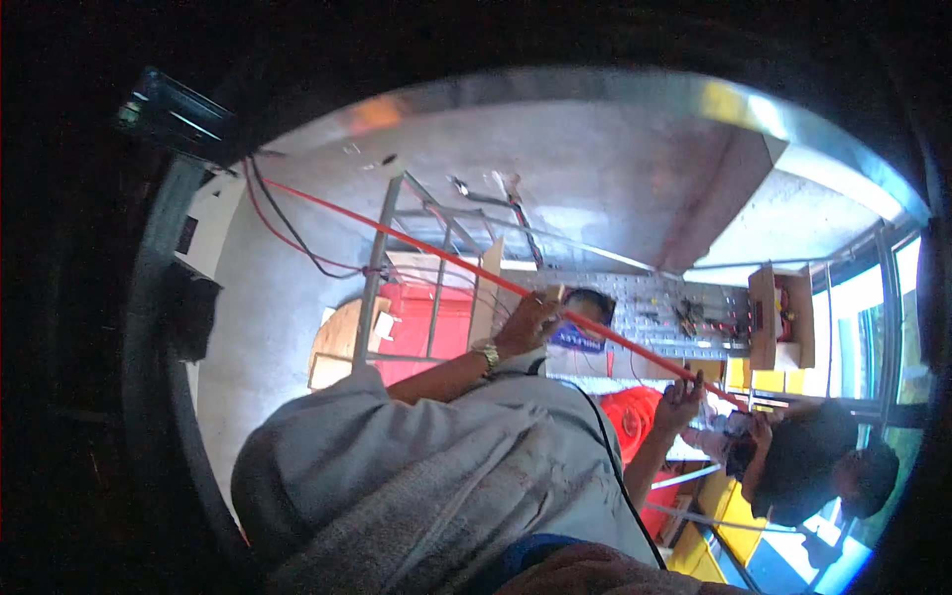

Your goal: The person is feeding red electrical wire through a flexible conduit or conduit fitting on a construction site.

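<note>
Gripped by left hand (537,319) and right hand (681,402), the red tube (635,349) looked light, stiffish, best held with hands apart.

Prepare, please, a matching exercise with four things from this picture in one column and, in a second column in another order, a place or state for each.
1. long red tube
2. wristwatch
3. co-worker
4. right hand

A. in a dark top, at the picture's right side
B. at the wrist of the left hand
C. on the tube, nearer the co-worker than the left hand
D. slanting across the picture, held in both hands

Pairs: 1-D, 2-B, 3-A, 4-C.
</note>
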### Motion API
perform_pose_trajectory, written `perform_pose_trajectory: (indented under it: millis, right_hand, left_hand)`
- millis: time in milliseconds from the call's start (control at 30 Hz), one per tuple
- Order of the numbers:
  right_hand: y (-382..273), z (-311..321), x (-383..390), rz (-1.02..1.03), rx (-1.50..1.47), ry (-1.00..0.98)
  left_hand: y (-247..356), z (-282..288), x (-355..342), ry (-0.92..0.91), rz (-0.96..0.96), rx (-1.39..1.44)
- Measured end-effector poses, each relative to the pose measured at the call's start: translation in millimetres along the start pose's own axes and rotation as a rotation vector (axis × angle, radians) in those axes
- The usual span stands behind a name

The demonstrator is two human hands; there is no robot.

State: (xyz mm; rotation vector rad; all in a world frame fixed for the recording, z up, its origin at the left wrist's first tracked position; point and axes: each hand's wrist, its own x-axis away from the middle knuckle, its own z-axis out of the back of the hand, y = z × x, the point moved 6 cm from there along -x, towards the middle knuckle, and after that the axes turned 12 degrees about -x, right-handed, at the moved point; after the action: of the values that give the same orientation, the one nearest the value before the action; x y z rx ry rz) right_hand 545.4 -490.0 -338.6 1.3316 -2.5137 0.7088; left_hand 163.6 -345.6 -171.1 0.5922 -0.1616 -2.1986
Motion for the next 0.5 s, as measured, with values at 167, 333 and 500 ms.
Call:
perform_pose_trajectory:
  millis: [167, 333, 500]
  right_hand:
    - [2, 10, 2, -0.068, -0.07, -0.123]
    - [18, -12, 8, -0.099, -0.093, -0.088]
    - [23, -18, 6, -0.143, -0.143, -0.158]
  left_hand:
    - [-29, -30, 59, -0.621, 0.075, 0.3]
    - [-127, -58, 141, -0.698, 0.448, 0.247]
    - [-168, -39, 152, -0.569, 0.935, 0.63]
